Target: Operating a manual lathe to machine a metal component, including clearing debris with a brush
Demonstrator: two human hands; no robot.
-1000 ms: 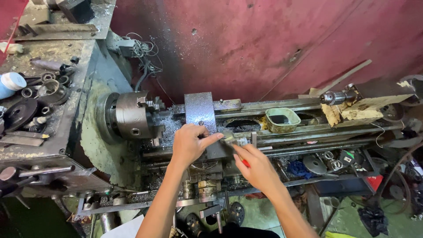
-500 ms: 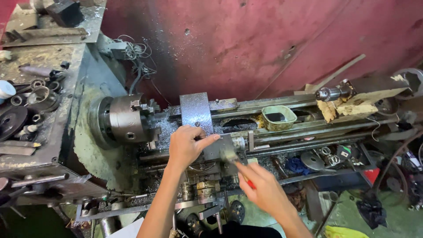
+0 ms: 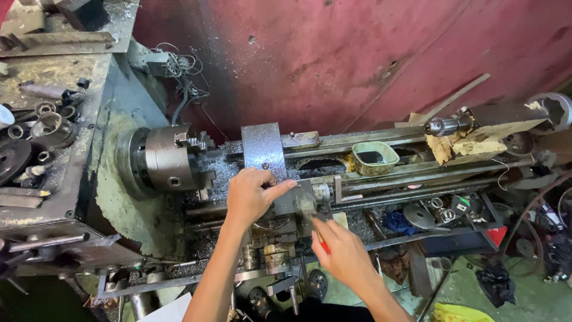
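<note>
The biggest thing in front of you is the old green lathe [image 3: 417, 173], standing against the red wall [image 3: 357, 53], and everything else is told from it. At the lathe's left end sits one round steel chuck [image 3: 170, 158], with its jaws turned toward the middle so it can grip a piece there. Left of the lathe is a dirty desk [image 3: 36, 197] with a heap of loose rings and round parts [image 3: 36, 128]; they are too jumbled to count, and they likely lie there to be close when needed. On top of the lathe, right of the middle, one small green tray [image 3: 375, 158] rests on the rails, where it cannot roll off. At the lathe's right end one drill chuck [image 3: 442, 126] points back toward the steel chuck. In the middle of the lathe is one grey metal block, the tool holder [image 3: 301, 200], and that is the thing you are working on. Your left hand [image 3: 253, 194] lies on top of it, fingers curled over it and thumb stretched out to the right, likely to hold it steady. Your right hand [image 3: 345, 256] is just in front of the tool holder, closed around one thin tool with a red handle [image 3: 322, 243], whose tip reaches up toward the block. I count two hands, both yours, and no other person near the lathe.
</note>
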